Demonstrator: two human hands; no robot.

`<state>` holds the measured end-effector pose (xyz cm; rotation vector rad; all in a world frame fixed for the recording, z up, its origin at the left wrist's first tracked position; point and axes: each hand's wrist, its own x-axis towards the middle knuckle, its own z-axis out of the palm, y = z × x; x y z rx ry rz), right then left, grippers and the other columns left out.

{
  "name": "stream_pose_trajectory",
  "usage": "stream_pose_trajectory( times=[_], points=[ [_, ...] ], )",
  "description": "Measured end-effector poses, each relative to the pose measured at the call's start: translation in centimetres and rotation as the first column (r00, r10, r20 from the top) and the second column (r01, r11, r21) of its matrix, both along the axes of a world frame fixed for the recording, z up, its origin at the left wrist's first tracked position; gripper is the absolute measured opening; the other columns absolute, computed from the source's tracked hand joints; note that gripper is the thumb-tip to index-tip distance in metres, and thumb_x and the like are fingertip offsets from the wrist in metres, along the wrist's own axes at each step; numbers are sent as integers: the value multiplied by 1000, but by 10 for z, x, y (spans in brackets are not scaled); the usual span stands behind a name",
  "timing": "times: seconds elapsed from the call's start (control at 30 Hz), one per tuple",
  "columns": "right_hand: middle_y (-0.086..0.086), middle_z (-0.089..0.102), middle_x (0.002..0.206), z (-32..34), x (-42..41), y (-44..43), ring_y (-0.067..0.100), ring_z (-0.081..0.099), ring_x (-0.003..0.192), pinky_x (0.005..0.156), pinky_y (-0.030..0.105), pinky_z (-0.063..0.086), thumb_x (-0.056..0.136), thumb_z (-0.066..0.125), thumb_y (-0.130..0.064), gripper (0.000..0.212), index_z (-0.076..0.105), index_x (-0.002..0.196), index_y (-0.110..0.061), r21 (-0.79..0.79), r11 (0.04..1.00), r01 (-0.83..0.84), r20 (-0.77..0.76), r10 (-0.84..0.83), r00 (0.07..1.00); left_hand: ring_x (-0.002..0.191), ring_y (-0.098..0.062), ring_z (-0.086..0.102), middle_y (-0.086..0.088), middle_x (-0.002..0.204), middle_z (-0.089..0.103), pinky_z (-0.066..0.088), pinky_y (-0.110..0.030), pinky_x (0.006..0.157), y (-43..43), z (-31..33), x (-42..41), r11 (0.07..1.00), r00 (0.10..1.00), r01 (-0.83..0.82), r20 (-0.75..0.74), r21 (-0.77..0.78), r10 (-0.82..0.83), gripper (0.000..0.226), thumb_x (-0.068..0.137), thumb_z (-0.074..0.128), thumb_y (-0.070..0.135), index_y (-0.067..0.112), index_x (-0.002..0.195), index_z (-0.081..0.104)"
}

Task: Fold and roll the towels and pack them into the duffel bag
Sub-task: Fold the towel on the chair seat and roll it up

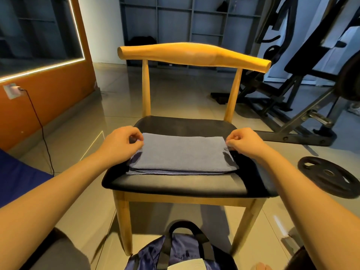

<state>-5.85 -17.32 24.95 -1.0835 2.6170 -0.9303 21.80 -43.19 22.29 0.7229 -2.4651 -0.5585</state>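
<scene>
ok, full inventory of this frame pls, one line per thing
Folded terry towel: one, grey-blue, flat on chair seat.
Wooden chair with padded seat: one, tan frame, black seat, centre.
Nylon duffel bag: one, navy with black handles, floor in front of chair.
Round weight plate: one, black, floor right.
Steel gym machine: one, black, back right.
Wall socket with cable: one, white, orange wall left.
Left hand: one, pinches towel's far-left corner.
Right hand: one, pinches towel's far-right corner.
</scene>
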Motion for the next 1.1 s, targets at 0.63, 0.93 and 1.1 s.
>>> stream_pose_trajectory(
  times=[0.63,0.93,1.1],
  points=[
    [19,71,91,4,-52,-50,26,68,82,68,31,54,82,80,-15,29,67,103,1,61,990,-124,467,81,881,96,-23,67,-10,100,69,51,-24,73,-55,15,-62,859,967,-92,251,504,-44,23,90,75,27,8,101,70],
    [15,68,95,7,-61,-48,25,66,80,69,37,56,97,64,-14,12,67,105,-6,73,997,14,611,-56,790,88,-24,61,-10,95,67,46,-29,63,-31,16,-54,773,979,-193,62,605,196,26,95,69,32,7,87,72],
    [11,62,91,5,-75,-96,24,56,83,71,33,44,99,60,-13,18,70,105,1,-106,979,175,252,-144,957,67,-23,69,-19,93,72,61,-29,58,-16,25,-38,576,971,-233,159,783,178,18,93,71,16,2,103,68]
  ],
)
